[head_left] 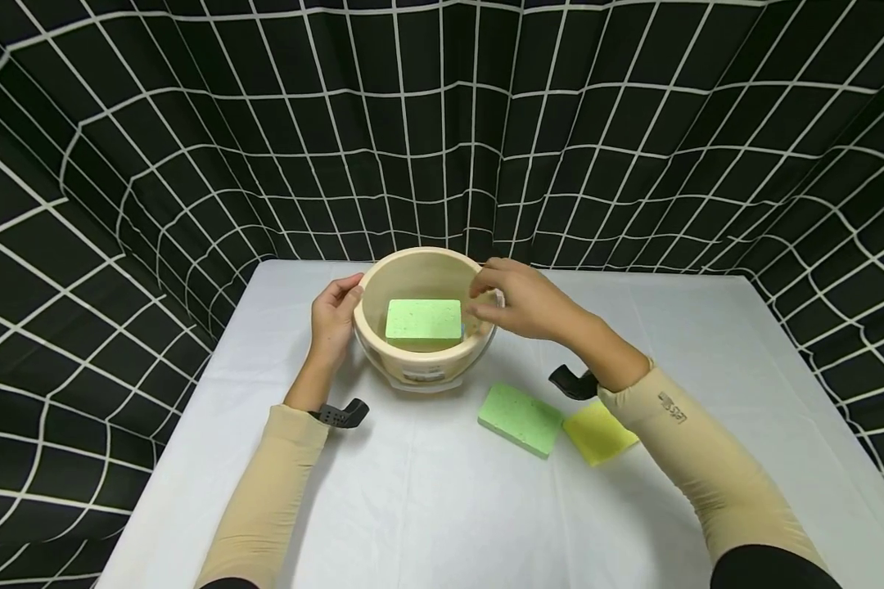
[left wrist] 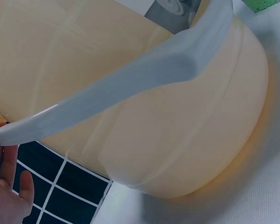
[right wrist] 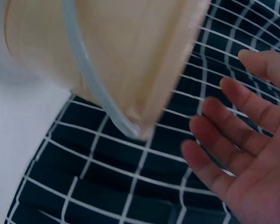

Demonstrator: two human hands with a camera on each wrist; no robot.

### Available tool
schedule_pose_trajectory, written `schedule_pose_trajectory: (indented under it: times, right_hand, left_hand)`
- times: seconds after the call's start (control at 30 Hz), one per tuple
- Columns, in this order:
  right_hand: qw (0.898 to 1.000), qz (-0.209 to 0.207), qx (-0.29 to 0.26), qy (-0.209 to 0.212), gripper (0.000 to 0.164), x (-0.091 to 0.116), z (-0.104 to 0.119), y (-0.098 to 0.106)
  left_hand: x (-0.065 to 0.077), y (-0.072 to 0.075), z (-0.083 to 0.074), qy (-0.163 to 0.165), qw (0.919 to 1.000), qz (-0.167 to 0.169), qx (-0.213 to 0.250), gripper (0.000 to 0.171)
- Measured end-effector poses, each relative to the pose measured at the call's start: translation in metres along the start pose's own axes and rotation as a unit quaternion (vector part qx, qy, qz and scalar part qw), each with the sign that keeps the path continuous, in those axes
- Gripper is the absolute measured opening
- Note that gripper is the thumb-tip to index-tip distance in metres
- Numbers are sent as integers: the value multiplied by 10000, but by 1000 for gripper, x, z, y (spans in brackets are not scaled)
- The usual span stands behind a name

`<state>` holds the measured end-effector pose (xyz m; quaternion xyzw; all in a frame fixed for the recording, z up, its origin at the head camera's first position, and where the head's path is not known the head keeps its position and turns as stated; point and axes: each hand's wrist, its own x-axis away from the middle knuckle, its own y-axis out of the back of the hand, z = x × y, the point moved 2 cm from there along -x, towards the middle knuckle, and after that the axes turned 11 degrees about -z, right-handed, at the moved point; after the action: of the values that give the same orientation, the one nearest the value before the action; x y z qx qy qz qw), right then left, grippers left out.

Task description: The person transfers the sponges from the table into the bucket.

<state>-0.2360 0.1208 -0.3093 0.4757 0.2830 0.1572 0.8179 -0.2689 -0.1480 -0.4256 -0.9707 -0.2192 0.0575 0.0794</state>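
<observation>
A cream bucket [head_left: 372, 327] stands upright at the back of the table, a pale green sponge [head_left: 423, 319] visible inside it. Its grey-white handle [left wrist: 144, 70] hangs down along the outside. At the left rim, my left hand [head_left: 331, 315] grips the edge between thumb and fingers; the left wrist view catches part of that hand [left wrist: 9, 186] by the handle. Over the right rim is my right hand [head_left: 526, 298], fingers loosely bent and holding nothing. The right wrist view shows its fingers [right wrist: 214, 128] spread, apart from the bucket wall [right wrist: 126, 42].
On the white tablecloth [head_left: 412, 491], right of the bucket and nearer me, lies a second green sponge [head_left: 519, 419]. A yellow square [head_left: 598, 433] lies beside it, partly under my right forearm in this view. Black curtain with white grid lines [head_left: 442, 123] surrounds the table's back and sides.
</observation>
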Motion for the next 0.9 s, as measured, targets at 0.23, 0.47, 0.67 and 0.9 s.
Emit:
schedule_pose_trajectory:
  times: [0.23, 0.47, 0.67, 0.9]
  right_hand:
    - [9976, 514, -60, -465, 18, 47, -12, 5]
    - [9923, 1065, 125, -627, 44, 75, -28, -34]
    - [9774, 1691, 699, -1061, 78, 91, -34, -63]
    - [9655, 2001, 1038, -1303, 84, 102, -37, -85]
  left_hand:
    - [0, -2, -3, -44, 9999, 118, -92, 27]
    - [-1, 2, -3, -21, 10000, -54, -13, 26]
    - [0, 1, -2, 46, 9999, 82, -93, 28]
    - [1, 2, 0, 45, 9999, 71, -133, 28]
